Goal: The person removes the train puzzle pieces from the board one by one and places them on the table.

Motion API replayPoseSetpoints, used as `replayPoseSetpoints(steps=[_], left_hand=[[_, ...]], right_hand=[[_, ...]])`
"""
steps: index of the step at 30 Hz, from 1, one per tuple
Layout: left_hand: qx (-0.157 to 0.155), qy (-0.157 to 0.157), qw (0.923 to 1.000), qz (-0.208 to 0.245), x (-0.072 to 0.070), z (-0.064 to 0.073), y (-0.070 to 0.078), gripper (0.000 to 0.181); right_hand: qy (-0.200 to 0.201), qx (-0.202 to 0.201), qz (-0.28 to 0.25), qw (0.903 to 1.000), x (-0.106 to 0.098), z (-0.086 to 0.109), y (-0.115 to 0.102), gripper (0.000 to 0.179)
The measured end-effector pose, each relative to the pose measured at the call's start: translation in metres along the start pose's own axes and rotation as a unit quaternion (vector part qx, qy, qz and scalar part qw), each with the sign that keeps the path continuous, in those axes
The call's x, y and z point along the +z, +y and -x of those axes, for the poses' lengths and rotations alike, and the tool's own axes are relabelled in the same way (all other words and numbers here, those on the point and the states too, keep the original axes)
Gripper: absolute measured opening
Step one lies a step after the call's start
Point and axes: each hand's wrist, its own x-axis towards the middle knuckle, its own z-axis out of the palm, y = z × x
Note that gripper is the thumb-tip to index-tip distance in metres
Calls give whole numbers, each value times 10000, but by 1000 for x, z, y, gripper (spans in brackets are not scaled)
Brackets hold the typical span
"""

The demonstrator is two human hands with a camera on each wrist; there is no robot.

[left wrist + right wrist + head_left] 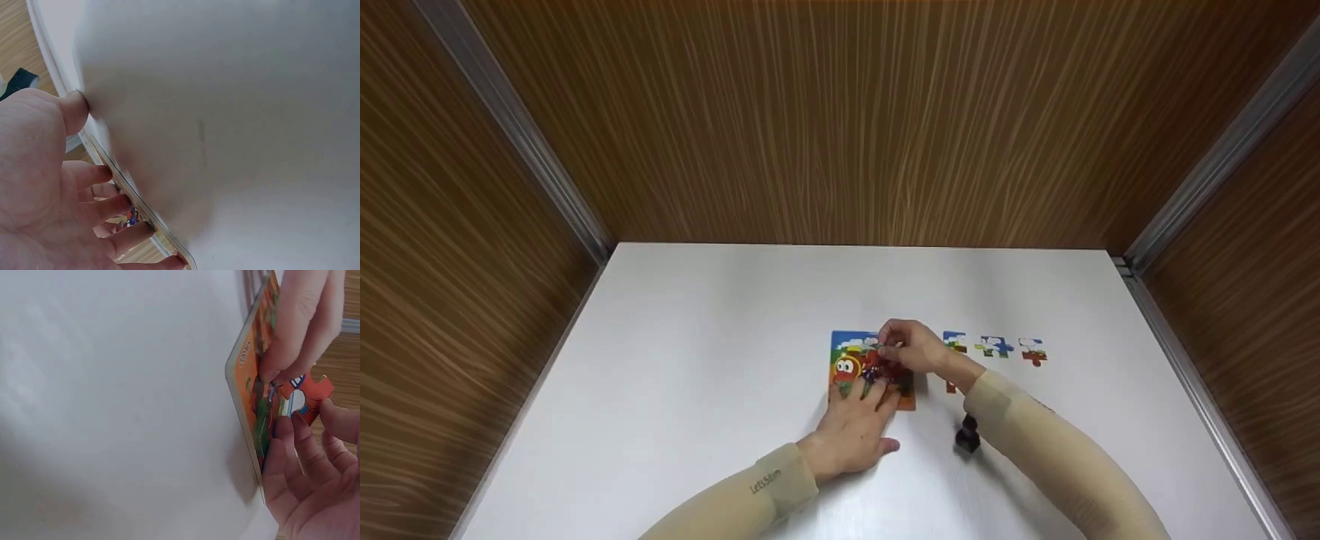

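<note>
A colourful jigsaw board (pixel 840 343) with a cartoon picture and an orange border lies on the white table. My left hand (pixel 855 433) rests on its lower part, fingers spread and fairly straight; in the left wrist view, fingertips of that hand (pixel 50 174) touch the board's edge. Over the board's right side, my right hand (pixel 919 349) pinches a red puzzle piece (pixel 318 390) between thumb and fingers. The right wrist view shows the piece tilted up just above the board, with the left fingers (pixel 289 343) pressing close by. Both hands hide much of the picture.
Right of the board lie loose puzzle pieces: one (pixel 955 340), another (pixel 994 346) and a third (pixel 1033 351). A red piece (pixel 951 388) is partly covered by the right forearm. Beside that sleeve stands a small black object (pixel 968 436). Wood-grain panels (pixel 855 127) enclose the table.
</note>
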Motion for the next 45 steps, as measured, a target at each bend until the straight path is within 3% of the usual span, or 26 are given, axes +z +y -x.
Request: replayPoseSetpoints(steps=[5, 10, 25, 45], left_hand=[[-51, -100, 9997, 223, 0, 0, 1, 82], [-61, -115, 9995, 273, 0, -1, 1, 81], [12, -27, 10000, 88, 0, 1, 0, 80], [-62, -72, 9995, 303, -1, 4, 1, 80]], right_hand=[[120, 477, -643, 9967, -5, 3, 0, 4], [363, 625, -838, 9939, -10, 7, -1, 4], [508, 496, -911, 9933, -43, 31, 5, 11], [671, 369, -717, 9945, -89, 73, 28, 21]])
